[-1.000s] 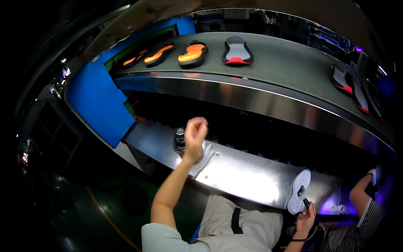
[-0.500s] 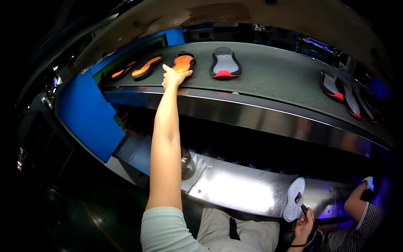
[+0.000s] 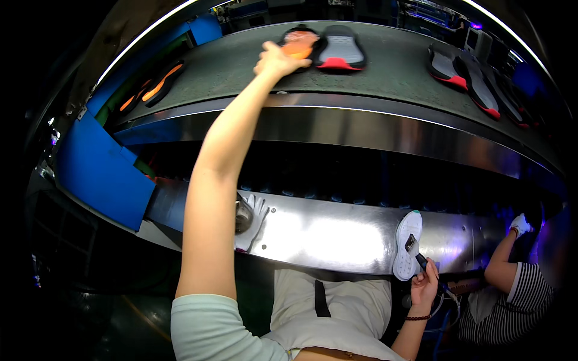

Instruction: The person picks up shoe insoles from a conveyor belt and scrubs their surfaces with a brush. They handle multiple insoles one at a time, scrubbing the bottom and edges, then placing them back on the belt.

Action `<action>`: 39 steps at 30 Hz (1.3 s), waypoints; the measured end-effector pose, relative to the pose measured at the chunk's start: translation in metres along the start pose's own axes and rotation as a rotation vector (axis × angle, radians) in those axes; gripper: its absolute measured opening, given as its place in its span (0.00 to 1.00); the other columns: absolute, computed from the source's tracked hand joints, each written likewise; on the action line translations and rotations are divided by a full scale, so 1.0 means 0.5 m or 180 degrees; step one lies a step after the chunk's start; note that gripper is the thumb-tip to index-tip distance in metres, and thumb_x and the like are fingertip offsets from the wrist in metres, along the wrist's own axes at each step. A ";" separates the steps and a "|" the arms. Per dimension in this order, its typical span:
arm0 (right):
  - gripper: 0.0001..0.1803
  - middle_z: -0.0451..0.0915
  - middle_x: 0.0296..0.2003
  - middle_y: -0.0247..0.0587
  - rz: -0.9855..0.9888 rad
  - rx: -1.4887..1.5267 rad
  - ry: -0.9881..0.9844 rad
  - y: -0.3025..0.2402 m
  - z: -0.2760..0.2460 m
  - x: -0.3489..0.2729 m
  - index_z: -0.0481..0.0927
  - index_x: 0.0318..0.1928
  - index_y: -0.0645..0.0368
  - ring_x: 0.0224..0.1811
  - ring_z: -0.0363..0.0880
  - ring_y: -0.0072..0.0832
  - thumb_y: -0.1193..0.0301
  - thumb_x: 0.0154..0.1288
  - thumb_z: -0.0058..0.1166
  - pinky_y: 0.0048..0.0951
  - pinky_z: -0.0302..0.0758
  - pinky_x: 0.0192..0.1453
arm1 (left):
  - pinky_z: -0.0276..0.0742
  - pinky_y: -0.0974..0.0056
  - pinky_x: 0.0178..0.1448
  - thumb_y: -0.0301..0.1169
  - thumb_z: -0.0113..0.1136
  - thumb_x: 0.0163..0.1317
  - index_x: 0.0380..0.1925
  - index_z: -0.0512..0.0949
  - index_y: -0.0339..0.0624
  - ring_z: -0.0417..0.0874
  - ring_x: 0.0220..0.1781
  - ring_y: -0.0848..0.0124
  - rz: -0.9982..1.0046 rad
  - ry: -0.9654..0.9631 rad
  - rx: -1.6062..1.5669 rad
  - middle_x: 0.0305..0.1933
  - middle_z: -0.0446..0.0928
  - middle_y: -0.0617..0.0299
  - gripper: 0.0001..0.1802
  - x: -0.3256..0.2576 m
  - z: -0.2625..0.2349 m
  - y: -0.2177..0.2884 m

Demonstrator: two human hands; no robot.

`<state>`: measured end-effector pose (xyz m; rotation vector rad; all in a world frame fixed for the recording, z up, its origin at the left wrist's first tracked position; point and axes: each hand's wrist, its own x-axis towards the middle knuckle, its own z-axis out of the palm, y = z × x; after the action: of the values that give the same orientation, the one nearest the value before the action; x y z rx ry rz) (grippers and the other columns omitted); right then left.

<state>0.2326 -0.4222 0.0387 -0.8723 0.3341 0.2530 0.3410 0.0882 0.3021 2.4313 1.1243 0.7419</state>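
The left grip (image 3: 277,61), a bare hand, spans the near end of a black-rimmed orange shoe sole (image 3: 300,43), thumb on the right edge and fingers on the left, spread to about the sole's width. This sole is on a dark green flat belt (image 3: 385,69), just beside a grey shoe sole with black rim and red near end (image 3: 339,48); contact between the two cannot be determined.

The right grip (image 3: 425,287), also bare, is closed around the handle of a dark-handled flat brush (image 3: 422,260). The brush head overlies the middle of a white perforated shoe sole (image 3: 412,221), located on the polished metal bench (image 3: 325,231) at its near edge.

A white glove (image 3: 257,218) lies toward the bench's left end, near the left forearm. Two slender black-and-orange shoe soles (image 3: 161,85) occupy the belt's left end.
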 end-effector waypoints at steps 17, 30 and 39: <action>0.13 0.75 0.28 0.30 0.0035 -0.0100 0.0130 -0.005 0.005 0.010 0.72 0.46 0.59 0.17 0.67 0.16 0.71 0.61 0.50 0.17 0.63 0.18 | 0.69 0.56 0.54 0.53 0.74 0.29 0.52 0.52 0.38 0.74 0.53 0.58 0.0325 -0.0465 -0.0716 0.50 0.70 0.48 0.56 -0.116 0.081 0.191; 0.12 0.75 0.27 0.27 -0.0229 -0.0802 0.0093 0.008 0.109 0.035 0.74 0.45 0.54 0.17 0.66 0.13 0.68 0.61 0.51 0.13 0.62 0.16 | 0.70 0.59 0.54 0.52 0.70 0.36 0.47 0.64 0.32 0.70 0.51 0.57 -0.0043 0.2518 0.0795 0.46 0.70 0.49 0.44 0.064 -0.261 -0.382; 0.13 0.75 0.25 0.31 -0.0476 -0.0958 0.0401 0.062 0.200 -0.032 0.76 0.43 0.61 0.16 0.68 0.16 0.71 0.58 0.55 0.14 0.63 0.17 | 0.56 0.54 0.66 0.63 0.70 0.25 0.65 0.34 0.36 0.56 0.66 0.51 -0.1803 0.1267 0.0437 0.65 0.51 0.40 0.76 0.273 -0.336 -0.723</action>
<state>0.2254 -0.3263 0.0828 -1.2079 0.3510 0.1105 0.1020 0.4350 0.2904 1.9377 1.9580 0.9937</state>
